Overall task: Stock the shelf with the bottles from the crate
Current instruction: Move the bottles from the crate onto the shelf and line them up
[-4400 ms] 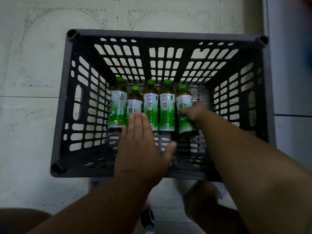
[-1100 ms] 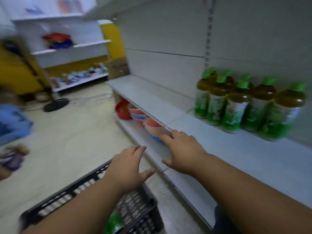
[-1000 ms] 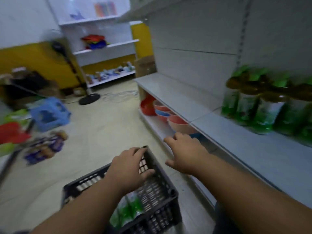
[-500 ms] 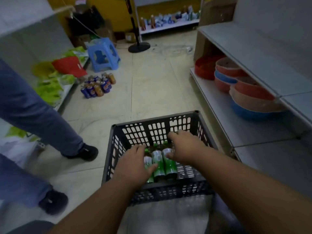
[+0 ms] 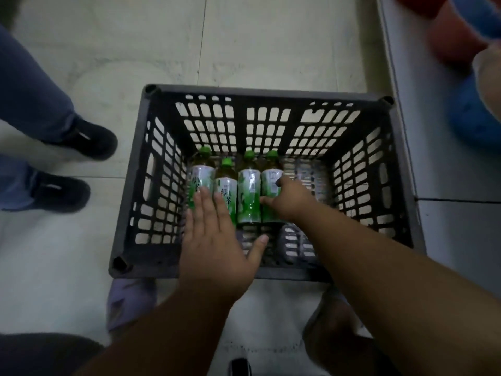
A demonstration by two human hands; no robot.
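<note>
Nearest us, our left hand [image 5: 214, 240] hovers flat over the near side of the crate [image 5: 135, 185], fingers [image 5: 206, 207] straight and together, thumb spread wide, holding nothing; its tips overlie the lower ends of the two left bottles, though we cannot tell whether they touch. Our right hand [image 5: 290, 199] reaches further in and curls its fingers [image 5: 280, 181] round the rightmost bottle [image 5: 269, 185], thumb on its near-left flank.

Four bottles [image 5: 238, 185] lie side by side on the crate floor, left of centre, long axes running away from us, green caps at the far end. The right hand is the nearer to a lift; the gripped bottle lies directly beneath it and should come up and out rightward, we judge.

Beyond the crate: tiled floor [image 5: 271, 36], a second person's dark shoes [image 5: 89, 139] to the left, and a shelf [image 5: 433, 172] edge with blurred basins [image 5: 471, 118] to the right.
</note>
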